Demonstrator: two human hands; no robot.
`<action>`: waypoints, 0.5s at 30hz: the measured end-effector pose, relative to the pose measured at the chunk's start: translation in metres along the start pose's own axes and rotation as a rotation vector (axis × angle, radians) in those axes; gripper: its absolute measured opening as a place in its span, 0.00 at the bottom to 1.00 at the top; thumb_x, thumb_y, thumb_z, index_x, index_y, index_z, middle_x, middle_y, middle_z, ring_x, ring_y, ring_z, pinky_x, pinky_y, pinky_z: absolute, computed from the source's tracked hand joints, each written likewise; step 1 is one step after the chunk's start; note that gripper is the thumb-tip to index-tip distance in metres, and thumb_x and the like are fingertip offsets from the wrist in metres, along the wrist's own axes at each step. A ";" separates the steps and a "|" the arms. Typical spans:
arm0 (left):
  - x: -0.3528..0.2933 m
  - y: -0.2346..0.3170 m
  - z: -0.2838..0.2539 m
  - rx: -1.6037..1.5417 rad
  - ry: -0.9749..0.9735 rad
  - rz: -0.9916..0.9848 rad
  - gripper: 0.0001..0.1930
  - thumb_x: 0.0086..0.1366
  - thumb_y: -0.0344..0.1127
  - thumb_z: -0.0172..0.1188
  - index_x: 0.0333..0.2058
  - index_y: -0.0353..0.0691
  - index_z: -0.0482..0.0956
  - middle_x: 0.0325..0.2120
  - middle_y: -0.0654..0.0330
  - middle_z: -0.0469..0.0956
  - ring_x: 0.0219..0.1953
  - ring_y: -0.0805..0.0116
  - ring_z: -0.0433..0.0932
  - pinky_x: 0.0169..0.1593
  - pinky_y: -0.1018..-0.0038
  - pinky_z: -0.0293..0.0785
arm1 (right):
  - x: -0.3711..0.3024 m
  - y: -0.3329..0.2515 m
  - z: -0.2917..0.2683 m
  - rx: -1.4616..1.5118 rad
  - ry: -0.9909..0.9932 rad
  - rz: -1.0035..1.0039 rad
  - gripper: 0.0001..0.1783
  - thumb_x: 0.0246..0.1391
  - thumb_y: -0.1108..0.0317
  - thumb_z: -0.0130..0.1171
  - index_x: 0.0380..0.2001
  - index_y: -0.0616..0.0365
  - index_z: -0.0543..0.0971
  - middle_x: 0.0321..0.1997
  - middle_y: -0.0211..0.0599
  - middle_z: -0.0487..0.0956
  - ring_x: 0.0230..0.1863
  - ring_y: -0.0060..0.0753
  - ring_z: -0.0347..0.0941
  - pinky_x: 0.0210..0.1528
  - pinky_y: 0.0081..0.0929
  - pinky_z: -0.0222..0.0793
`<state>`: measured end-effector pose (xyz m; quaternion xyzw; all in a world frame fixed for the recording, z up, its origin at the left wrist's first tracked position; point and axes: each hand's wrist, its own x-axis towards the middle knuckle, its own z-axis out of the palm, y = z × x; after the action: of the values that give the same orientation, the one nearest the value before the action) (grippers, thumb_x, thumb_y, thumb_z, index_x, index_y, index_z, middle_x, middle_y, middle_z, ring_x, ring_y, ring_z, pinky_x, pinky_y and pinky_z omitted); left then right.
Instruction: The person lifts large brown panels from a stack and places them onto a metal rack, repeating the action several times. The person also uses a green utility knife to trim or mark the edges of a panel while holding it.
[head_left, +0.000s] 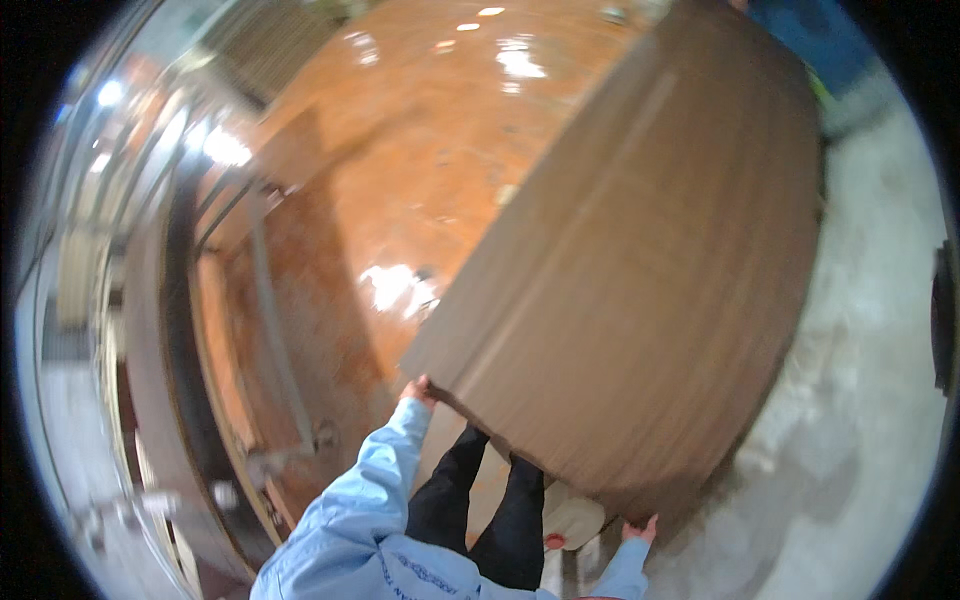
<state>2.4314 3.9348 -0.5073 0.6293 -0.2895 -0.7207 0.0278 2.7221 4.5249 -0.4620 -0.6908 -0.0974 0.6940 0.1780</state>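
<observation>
A large brown cardboard sheet [640, 270] stretches from my hands to the far right, slightly blurred by motion. My left hand [418, 388] grips its near left corner, with the fingers closed on the edge. At the near right corner, my right hand [640, 528] is closed on the edge too; the sheet partly hides its fingers. Both my arms wear light blue sleeves. Beyond the far end, a person in blue [810, 40] is partly in view, and whether they hold the sheet cannot be made out.
A glossy orange floor [450, 170] lies ahead and to the left. Stacked brown boards [265, 45] stand at the far left, and a metal rack or machine frame [155, 370] runs along the left side. A whitish container with a red cap [575, 522] is by my legs. Pale grey floor [850, 330] borders the right.
</observation>
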 end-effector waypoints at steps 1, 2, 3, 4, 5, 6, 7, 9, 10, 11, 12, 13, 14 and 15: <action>-0.020 0.003 -0.004 -0.084 0.072 0.039 0.10 0.68 0.29 0.54 0.47 0.37 0.73 0.39 0.55 0.76 0.44 0.56 0.76 0.49 0.52 0.72 | -0.004 -0.003 -0.002 0.002 -0.053 -0.009 0.34 0.56 0.52 0.63 0.60 0.59 0.67 0.65 0.41 0.67 0.63 0.45 0.63 0.65 0.44 0.61; -0.041 0.009 -0.002 0.183 -0.019 0.110 0.10 0.68 0.29 0.54 0.47 0.37 0.72 0.39 0.55 0.76 0.44 0.57 0.77 0.46 0.53 0.73 | -0.006 -0.010 0.001 -0.088 0.040 -0.044 0.38 0.54 0.50 0.64 0.62 0.58 0.66 0.66 0.41 0.66 0.65 0.44 0.60 0.65 0.45 0.58; -0.063 0.019 -0.006 0.461 -0.063 0.197 0.11 0.68 0.30 0.55 0.47 0.36 0.71 0.38 0.55 0.76 0.43 0.57 0.77 0.44 0.54 0.75 | -0.010 -0.011 0.002 -0.185 0.115 -0.114 0.38 0.54 0.49 0.64 0.63 0.55 0.65 0.66 0.40 0.66 0.65 0.43 0.61 0.63 0.43 0.61; -0.085 0.019 0.005 0.360 -0.042 0.187 0.12 0.67 0.30 0.56 0.48 0.36 0.71 0.38 0.55 0.77 0.42 0.58 0.77 0.43 0.55 0.75 | -0.010 -0.020 0.007 -0.330 0.153 -0.198 0.39 0.53 0.49 0.65 0.63 0.52 0.64 0.65 0.39 0.66 0.64 0.42 0.61 0.60 0.41 0.63; -0.107 0.031 0.000 0.263 -0.034 0.193 0.13 0.67 0.30 0.56 0.48 0.35 0.70 0.38 0.55 0.77 0.41 0.58 0.78 0.42 0.56 0.76 | -0.013 -0.021 0.010 -0.287 0.179 -0.126 0.39 0.52 0.47 0.65 0.62 0.54 0.66 0.65 0.39 0.66 0.64 0.43 0.61 0.62 0.44 0.61; -0.130 0.034 0.000 0.227 -0.029 0.214 0.14 0.66 0.31 0.58 0.49 0.36 0.71 0.38 0.55 0.78 0.40 0.59 0.78 0.42 0.58 0.77 | -0.013 -0.032 0.016 -0.262 0.207 -0.115 0.40 0.51 0.45 0.65 0.61 0.57 0.67 0.65 0.39 0.66 0.64 0.44 0.60 0.63 0.48 0.59; -0.149 0.039 0.003 0.152 -0.041 0.217 0.14 0.66 0.32 0.59 0.49 0.37 0.71 0.39 0.55 0.78 0.38 0.60 0.79 0.42 0.60 0.78 | -0.015 -0.038 0.022 -0.352 0.094 -0.064 0.40 0.51 0.45 0.65 0.61 0.57 0.67 0.65 0.39 0.66 0.64 0.44 0.60 0.63 0.47 0.59; -0.178 0.046 0.001 0.313 0.018 0.308 0.16 0.64 0.34 0.62 0.48 0.38 0.72 0.37 0.56 0.80 0.36 0.61 0.80 0.39 0.63 0.78 | -0.013 -0.047 0.042 -0.507 0.031 -0.034 0.39 0.51 0.45 0.65 0.61 0.57 0.67 0.65 0.39 0.66 0.64 0.44 0.60 0.63 0.47 0.58; -0.188 0.050 -0.003 0.230 -0.030 0.283 0.13 0.65 0.33 0.60 0.47 0.41 0.73 0.39 0.58 0.79 0.40 0.63 0.79 0.44 0.62 0.77 | -0.015 -0.051 0.052 -0.575 -0.002 -0.023 0.39 0.51 0.45 0.64 0.60 0.57 0.67 0.65 0.39 0.67 0.64 0.44 0.60 0.63 0.47 0.58; -0.194 0.051 -0.003 0.125 -0.067 0.310 0.10 0.66 0.31 0.59 0.46 0.44 0.74 0.40 0.61 0.79 0.44 0.66 0.78 0.48 0.60 0.76 | -0.018 -0.052 0.064 -0.632 -0.030 -0.011 0.39 0.51 0.46 0.64 0.60 0.57 0.67 0.65 0.39 0.67 0.64 0.44 0.61 0.63 0.47 0.58; -0.197 0.057 -0.007 0.201 -0.063 0.342 0.10 0.66 0.31 0.59 0.45 0.43 0.75 0.39 0.61 0.79 0.42 0.66 0.78 0.46 0.61 0.77 | -0.022 -0.054 0.075 -0.679 -0.063 0.001 0.39 0.51 0.46 0.64 0.60 0.57 0.67 0.64 0.39 0.67 0.64 0.43 0.61 0.63 0.46 0.58; -0.197 0.057 -0.008 0.284 -0.100 0.316 0.09 0.66 0.30 0.59 0.45 0.42 0.75 0.38 0.61 0.80 0.40 0.66 0.79 0.44 0.62 0.78 | -0.023 -0.054 0.085 -0.714 -0.085 0.023 0.38 0.52 0.46 0.64 0.60 0.57 0.68 0.64 0.39 0.67 0.64 0.43 0.61 0.63 0.46 0.58; -0.195 0.065 -0.012 0.179 -0.078 0.409 0.08 0.66 0.30 0.59 0.44 0.41 0.76 0.37 0.60 0.80 0.38 0.66 0.80 0.42 0.63 0.78 | -0.037 -0.051 0.093 -0.743 -0.108 0.025 0.38 0.52 0.46 0.64 0.60 0.57 0.68 0.64 0.39 0.67 0.63 0.43 0.61 0.63 0.46 0.58; -0.191 0.070 -0.016 0.099 -0.091 0.416 0.08 0.66 0.30 0.59 0.43 0.40 0.76 0.36 0.60 0.81 0.37 0.66 0.80 0.40 0.64 0.79 | -0.048 -0.048 0.099 -0.769 -0.132 0.024 0.38 0.52 0.46 0.64 0.60 0.57 0.68 0.64 0.39 0.67 0.63 0.43 0.61 0.63 0.46 0.58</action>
<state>2.4631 3.9474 -0.3063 0.5232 -0.4493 -0.7121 0.1317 2.6286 4.5614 -0.3968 -0.6621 -0.3536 0.6518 -0.1086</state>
